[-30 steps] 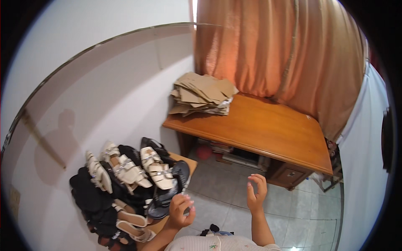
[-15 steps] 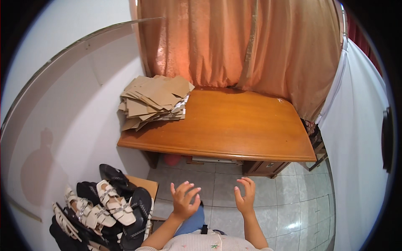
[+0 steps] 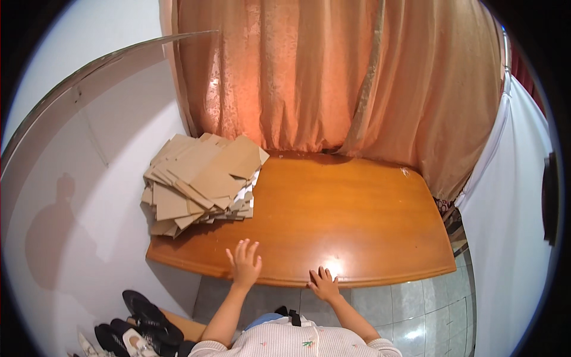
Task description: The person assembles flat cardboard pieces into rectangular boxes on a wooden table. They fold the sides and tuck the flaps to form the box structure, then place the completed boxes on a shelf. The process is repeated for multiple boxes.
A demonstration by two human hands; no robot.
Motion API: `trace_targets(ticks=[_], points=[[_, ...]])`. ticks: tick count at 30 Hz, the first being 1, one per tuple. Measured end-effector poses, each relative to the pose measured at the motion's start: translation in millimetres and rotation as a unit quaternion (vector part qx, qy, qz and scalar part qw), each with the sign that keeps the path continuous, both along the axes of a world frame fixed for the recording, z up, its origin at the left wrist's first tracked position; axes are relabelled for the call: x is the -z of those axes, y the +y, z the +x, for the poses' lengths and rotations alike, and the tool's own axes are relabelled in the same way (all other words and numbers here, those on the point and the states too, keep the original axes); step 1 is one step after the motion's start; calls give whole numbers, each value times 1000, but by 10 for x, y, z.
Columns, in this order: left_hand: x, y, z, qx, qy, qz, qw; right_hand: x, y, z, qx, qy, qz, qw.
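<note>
L hand (image 3: 245, 268) over desk (image 3: 339, 220), fingers spread; R hand (image 3: 325, 287) at desk's front edge, fingers parted; cardboard stack (image 3: 208, 175) on desk's L. Prob. best: palms flat.

desk (image 3: 345, 220): centre | cardboard (image 3: 208, 169): stacked on desk's left end, beside wall (image 3: 119, 208) | curtain (image 3: 321, 77): behind desk | cloth (image 3: 511, 196): right of desk | shoes (image 3: 146, 312): lower left, before desk's left corner | left hand (image 3: 244, 266): over desk's near part, before cardboard | right hand (image 3: 325, 285): at desk's near edge, right of left hand
</note>
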State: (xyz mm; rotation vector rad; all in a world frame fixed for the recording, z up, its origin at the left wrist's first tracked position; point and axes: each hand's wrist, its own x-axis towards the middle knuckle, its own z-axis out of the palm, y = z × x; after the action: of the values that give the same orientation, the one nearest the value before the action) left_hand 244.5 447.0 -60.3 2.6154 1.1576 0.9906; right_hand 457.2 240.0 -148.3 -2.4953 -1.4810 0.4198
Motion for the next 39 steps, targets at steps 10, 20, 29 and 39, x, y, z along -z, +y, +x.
trace_targets(ticks=[10,20,29,39], points=[[-421,1892,252,-174,111,-25,978,30,902,439,-39,33,-73,996],[-123,2330,288,-205,153,-31,966,114,1509,663,-89,12,-59,994],[-361,2408,502,-226,131,-74,963,20,1771,759,-180,-8,-78,981],[-603,2658,667,-228,257,-99,934,-16,1836,744,-183,11,-122,976]])
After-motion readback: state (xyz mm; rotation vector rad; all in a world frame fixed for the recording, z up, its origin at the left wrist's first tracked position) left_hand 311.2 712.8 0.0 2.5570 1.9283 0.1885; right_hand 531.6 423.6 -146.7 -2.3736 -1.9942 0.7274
